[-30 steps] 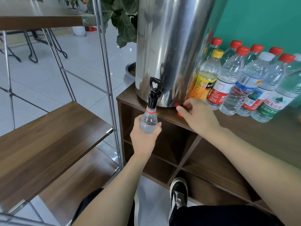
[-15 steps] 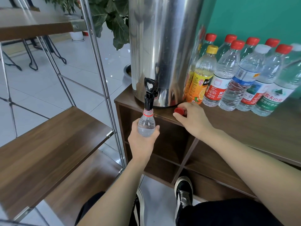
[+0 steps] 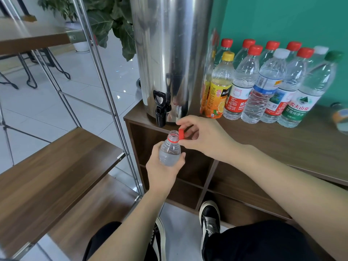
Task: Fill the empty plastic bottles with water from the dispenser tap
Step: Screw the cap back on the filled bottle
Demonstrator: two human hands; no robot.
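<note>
Bottle [image 3: 170,151] gripped by left hand [image 3: 163,171] below tap [image 3: 160,112], right hand [image 3: 202,137] pinching red cap [image 3: 181,134] seemingly beside mouth.

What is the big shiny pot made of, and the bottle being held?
The big pot looks like polished steel: it mirrors the bottles beside it. The held bottle seems thin clear plastic, see-through and ridged. Its red cap looks like matte plastic.
</note>
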